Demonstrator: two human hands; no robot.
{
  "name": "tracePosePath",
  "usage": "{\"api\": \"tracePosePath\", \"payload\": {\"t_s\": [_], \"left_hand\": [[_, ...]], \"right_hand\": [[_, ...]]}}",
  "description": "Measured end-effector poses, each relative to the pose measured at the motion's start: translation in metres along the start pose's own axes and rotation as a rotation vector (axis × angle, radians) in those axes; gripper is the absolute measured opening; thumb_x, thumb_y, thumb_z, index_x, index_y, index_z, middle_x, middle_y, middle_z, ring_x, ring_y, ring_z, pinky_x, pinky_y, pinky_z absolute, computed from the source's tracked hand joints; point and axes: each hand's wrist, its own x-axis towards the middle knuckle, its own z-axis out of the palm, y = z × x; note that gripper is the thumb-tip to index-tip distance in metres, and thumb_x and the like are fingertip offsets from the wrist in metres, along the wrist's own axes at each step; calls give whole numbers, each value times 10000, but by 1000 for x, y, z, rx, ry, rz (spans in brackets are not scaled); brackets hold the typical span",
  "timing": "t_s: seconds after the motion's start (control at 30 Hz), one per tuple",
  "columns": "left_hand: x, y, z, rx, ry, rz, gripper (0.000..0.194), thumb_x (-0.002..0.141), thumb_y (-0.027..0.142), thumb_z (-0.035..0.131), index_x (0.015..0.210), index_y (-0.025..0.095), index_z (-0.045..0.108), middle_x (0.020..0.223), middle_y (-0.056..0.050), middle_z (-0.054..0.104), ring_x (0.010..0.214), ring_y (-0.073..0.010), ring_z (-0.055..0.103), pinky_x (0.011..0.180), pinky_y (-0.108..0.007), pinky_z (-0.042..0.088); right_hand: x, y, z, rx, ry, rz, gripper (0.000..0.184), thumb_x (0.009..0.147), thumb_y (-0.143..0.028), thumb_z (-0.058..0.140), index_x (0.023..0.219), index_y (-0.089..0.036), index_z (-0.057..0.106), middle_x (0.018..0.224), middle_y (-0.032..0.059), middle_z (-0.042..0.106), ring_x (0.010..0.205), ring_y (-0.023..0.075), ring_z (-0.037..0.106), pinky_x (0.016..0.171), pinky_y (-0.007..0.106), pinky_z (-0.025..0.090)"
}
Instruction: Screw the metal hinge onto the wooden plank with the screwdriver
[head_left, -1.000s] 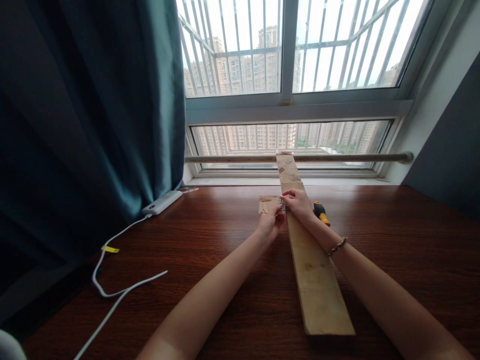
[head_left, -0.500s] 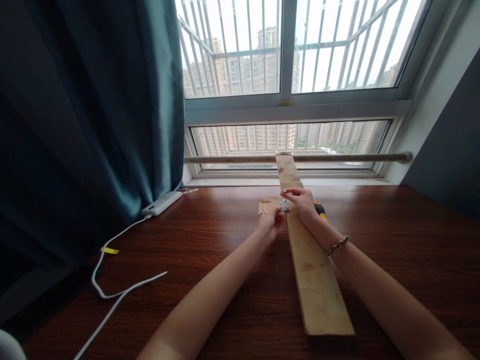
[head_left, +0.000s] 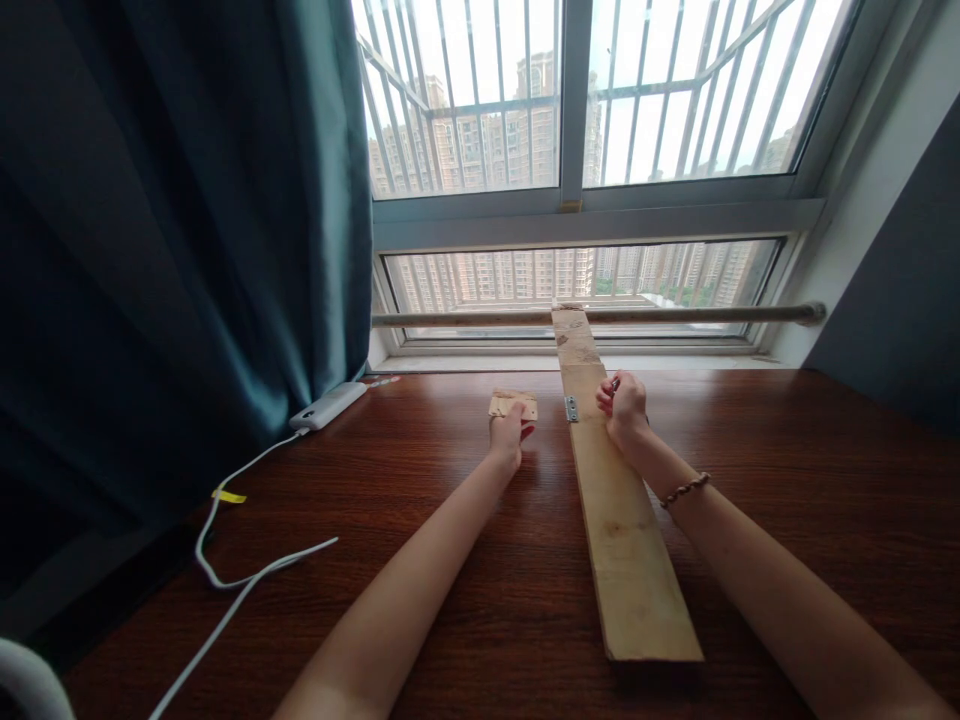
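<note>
My left hand [head_left: 507, 438] grips a small wooden block [head_left: 501, 402] by its near right edge, thumb on top. The block is apart from the long wooden board [head_left: 634, 560], which runs away from me towards the window. A metal hinge [head_left: 571, 409] sits on the left edge of the board. My right hand [head_left: 625, 402] is closed over the board, to the right of the hinge. Something small and dark shows among its fingers, too small to name.
A white power strip [head_left: 328, 406] lies by the dark curtain [head_left: 300, 200] at the left. Its white cable [head_left: 225, 580], with a yellow tag [head_left: 229, 496], runs across the brown table [head_left: 420, 480]. A pale rail [head_left: 712, 316] crosses in front of the window beyond the table.
My left hand has drawn the small block leftwards, away from the board and hinge. My right hand has moved right, off the hinge, and curled closed. The black-and-yellow object beside it no longer shows.
</note>
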Motion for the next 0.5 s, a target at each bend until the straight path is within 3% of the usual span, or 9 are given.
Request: {"api": "tracePosePath", "payload": {"t_s": [0.13, 0.27, 0.3, 0.37, 0.5], "left_hand": [[26, 24, -34, 136, 74, 87, 247, 590, 51, 637, 812, 138, 572, 731, -5, 608, 578, -104, 562, 554, -240, 462], [42, 56, -92, 277, 256, 233, 481, 528, 46, 704, 961, 165, 532, 896, -30, 628, 836, -174, 588, 669, -280, 474], [44, 65, -108, 349, 327, 275, 520, 508, 46, 719, 978, 165, 531, 924, -42, 632, 906, -199, 575, 701, -288, 465], [48, 80, -139, 798, 466, 354, 465, 528, 167, 748, 949, 134, 554, 891, -74, 652, 933, -258, 573, 706, -312, 459], [55, 97, -182, 1062, 490, 360, 484, 533, 243, 729, 968, 100, 570, 936, -136, 657, 960, -338, 561, 731, -371, 448]], "right_hand": [[-4, -10, 2, 111, -11, 147, 114, 737, -83, 395, 691, -187, 387, 541, -59, 425, 393, 35, 411, 360, 124, 323], [-21, -11, 15, 157, -72, 282, 128, 738, -49, 458, 691, -165, 435, 607, -6, 510, 517, 64, 548, 460, 135, 475], [-27, -9, 19, 160, -96, 313, 137, 730, -31, 468, 689, -161, 445, 615, 6, 523, 547, 78, 572, 481, 144, 499], [-42, -4, 28, 162, -146, 371, 163, 707, 8, 479, 688, -152, 458, 633, 31, 545, 602, 110, 611, 525, 169, 538], [-68, 16, 38, 157, -233, 481, 211, 685, 54, 468, 683, -157, 458, 644, 37, 556, 630, 136, 631, 625, 243, 586]]}}
